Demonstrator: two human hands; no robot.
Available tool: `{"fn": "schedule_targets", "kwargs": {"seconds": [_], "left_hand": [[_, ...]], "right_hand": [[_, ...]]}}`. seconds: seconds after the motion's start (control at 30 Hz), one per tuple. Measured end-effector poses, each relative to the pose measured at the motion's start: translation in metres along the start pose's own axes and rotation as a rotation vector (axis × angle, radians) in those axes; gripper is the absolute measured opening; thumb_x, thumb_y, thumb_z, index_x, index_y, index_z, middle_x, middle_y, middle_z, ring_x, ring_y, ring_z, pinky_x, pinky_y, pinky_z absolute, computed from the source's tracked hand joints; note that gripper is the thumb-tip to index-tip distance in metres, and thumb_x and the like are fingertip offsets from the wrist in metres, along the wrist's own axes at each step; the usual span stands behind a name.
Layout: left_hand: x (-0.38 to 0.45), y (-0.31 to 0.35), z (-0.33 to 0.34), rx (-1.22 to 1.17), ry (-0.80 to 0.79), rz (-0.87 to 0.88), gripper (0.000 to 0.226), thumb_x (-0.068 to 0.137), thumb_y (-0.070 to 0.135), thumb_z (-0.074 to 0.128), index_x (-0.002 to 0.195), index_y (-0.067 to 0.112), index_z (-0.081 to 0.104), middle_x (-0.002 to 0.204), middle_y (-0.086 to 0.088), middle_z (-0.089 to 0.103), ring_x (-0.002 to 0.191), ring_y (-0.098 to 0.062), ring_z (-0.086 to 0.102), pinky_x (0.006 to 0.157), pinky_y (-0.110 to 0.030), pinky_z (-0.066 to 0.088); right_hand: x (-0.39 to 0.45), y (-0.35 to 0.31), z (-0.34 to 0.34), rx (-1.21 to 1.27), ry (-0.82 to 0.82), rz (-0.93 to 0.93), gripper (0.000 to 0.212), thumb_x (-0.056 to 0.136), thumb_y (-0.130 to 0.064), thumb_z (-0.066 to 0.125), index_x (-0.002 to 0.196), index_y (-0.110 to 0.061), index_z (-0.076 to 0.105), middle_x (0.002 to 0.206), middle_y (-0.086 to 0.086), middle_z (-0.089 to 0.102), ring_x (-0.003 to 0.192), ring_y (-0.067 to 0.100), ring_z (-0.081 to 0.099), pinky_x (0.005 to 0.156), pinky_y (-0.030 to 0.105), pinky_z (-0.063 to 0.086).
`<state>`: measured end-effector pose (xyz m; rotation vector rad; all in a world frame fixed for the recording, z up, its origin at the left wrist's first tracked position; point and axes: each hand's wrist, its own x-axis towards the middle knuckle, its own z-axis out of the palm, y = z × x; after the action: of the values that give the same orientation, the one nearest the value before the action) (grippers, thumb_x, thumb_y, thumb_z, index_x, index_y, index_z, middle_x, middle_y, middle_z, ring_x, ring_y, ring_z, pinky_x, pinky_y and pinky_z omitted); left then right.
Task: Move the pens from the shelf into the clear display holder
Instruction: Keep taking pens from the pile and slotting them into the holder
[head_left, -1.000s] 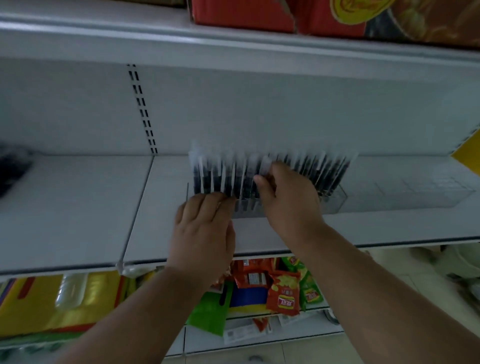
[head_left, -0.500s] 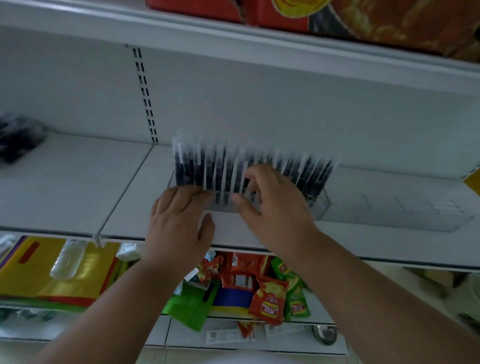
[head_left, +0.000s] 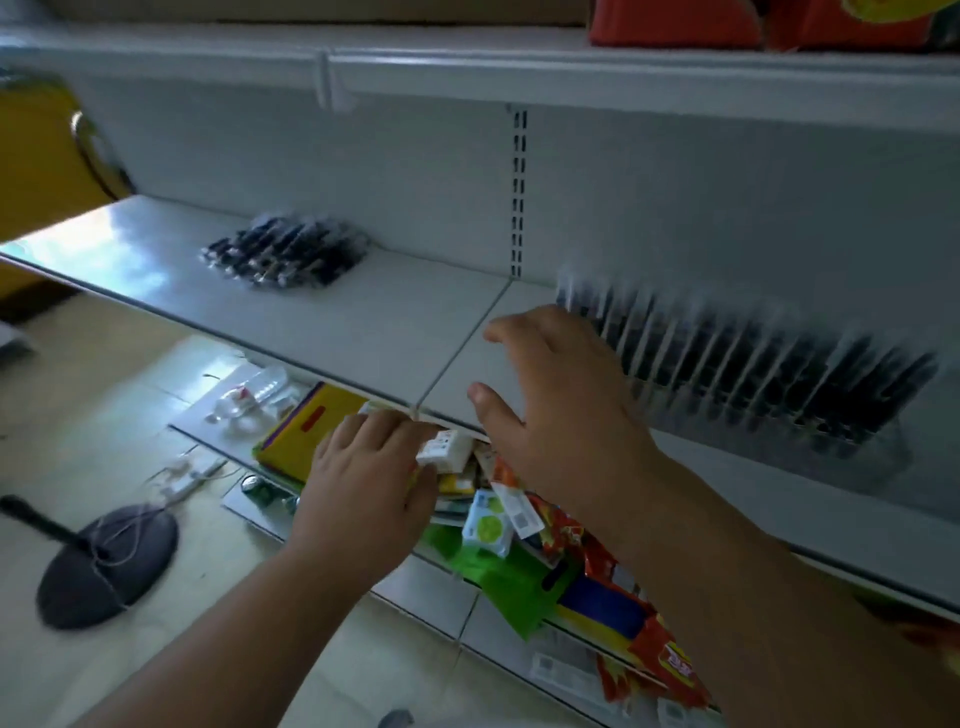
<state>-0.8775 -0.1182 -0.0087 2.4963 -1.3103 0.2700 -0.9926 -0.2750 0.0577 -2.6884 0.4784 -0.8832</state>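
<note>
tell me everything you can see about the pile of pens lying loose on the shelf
The loose pens lie flat in a small heap on the white shelf, close to its back wall and left of the slotted upright. They look dark-bodied with pale or clear parts, roughly parallel and angled across the shelf; motion blur hides finer detail and any count. Nothing touches them but the shelf: both hands are off to their right, apart from the pile.

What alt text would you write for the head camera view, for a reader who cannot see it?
Two bare hands reach over a white metal shelf: the open right hand beside a clear plastic display holder filled with upright black pens, the left hand open at the shelf's front edge. A loose pile of black pens lies farther left.
</note>
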Motion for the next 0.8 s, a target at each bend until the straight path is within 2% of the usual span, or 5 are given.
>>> {"fn": "schedule_targets", "kwargs": {"seconds": [0.1,0.3,0.57,0.8], "left_hand": [[-0.014,-0.032,-0.012,0.038,-0.023,-0.072,0.045,0.086,0.047,0.040,0.116,0.026,0.065,0.116,0.002,0.062,0.111,-0.027,0.055,0.092,-0.046,0.047],[-0.049,-0.114,-0.028,-0.014,0.094,-0.157,0.036,0.085,0.043,0.045,0.108,0.026,0.067,0.106,0.006,0.062,0.105,-0.023,0.056,0.089,-0.044,0.047],[-0.084,-0.258,-0.067,0.007,0.113,-0.166,0.035,0.085,0.040,0.046,0.107,0.024,0.068,0.101,0.006,0.063,0.098,-0.023,0.057,0.082,-0.041,0.048],[-0.064,-0.324,-0.081,-0.023,0.121,-0.147,0.034,0.086,0.041,0.046,0.107,0.025,0.067,0.100,0.007,0.063,0.097,-0.020,0.056,0.082,-0.038,0.046]], "right_hand": [[0.015,-0.031,0.015,0.006,-0.055,-0.017,0.043,0.088,-0.039,0.061,0.125,-0.017,0.057,0.118,0.007,0.055,0.106,0.027,0.052,0.087,0.044,0.046],[0.038,-0.111,0.058,-0.014,-0.114,-0.057,0.037,0.089,-0.043,0.061,0.118,-0.021,0.059,0.111,0.003,0.055,0.102,0.024,0.052,0.087,0.043,0.045],[0.078,-0.232,0.135,-0.025,-0.179,-0.018,0.039,0.092,-0.048,0.056,0.124,-0.027,0.052,0.121,-0.001,0.050,0.112,0.021,0.045,0.093,0.037,0.037],[0.122,-0.274,0.164,-0.043,-0.161,0.017,0.040,0.092,-0.049,0.054,0.124,-0.025,0.052,0.122,-0.001,0.050,0.111,0.021,0.046,0.092,0.038,0.041]]}}
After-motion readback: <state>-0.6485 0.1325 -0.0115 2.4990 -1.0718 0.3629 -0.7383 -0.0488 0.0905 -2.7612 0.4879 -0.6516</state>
